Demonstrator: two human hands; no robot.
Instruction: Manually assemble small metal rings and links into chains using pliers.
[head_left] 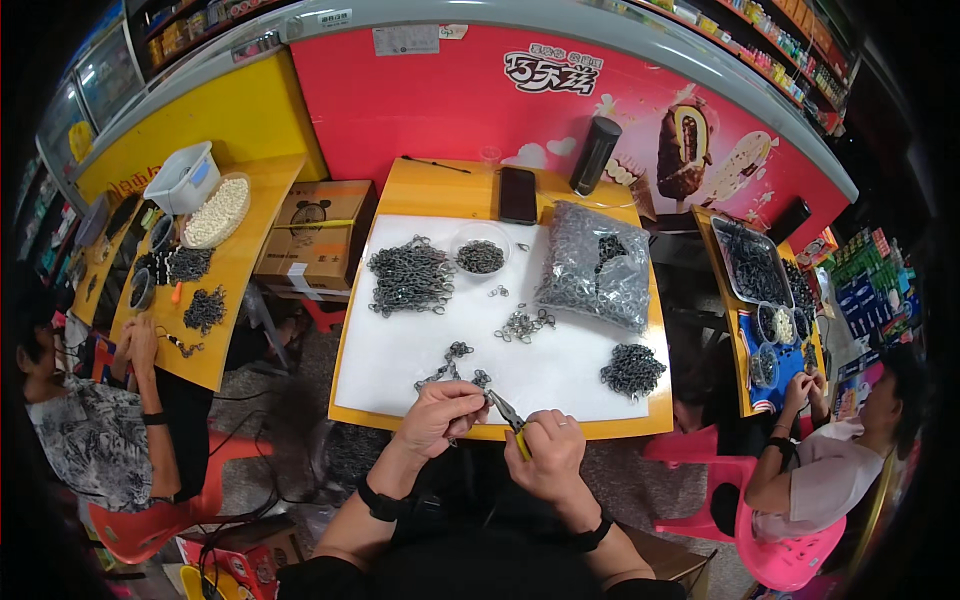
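Observation:
At the front edge of the white board (480, 344), my left hand (440, 412) is closed in a pinch on a small metal link at the end of a short chain. My right hand (549, 456) is wrapped round the yellow handles of a pair of pliers (508, 411), whose jaws are at that link. Dark chain pieces (455, 358) lie just beyond my left fingers. Farther up is a loose pile of silver metal clasps (523, 323). A heap of dark linked metal pieces (411, 277) lies at the left, and dark rings (633, 371) are piled at the right.
A clear tub (481, 253) of small metal parts and a bulging plastic bag (594, 266) of dark links stand on the board. Behind lie a phone (517, 195) and a dark cylinder (596, 155). Two people work at side tables (245, 262); a carton (312, 238) stands left.

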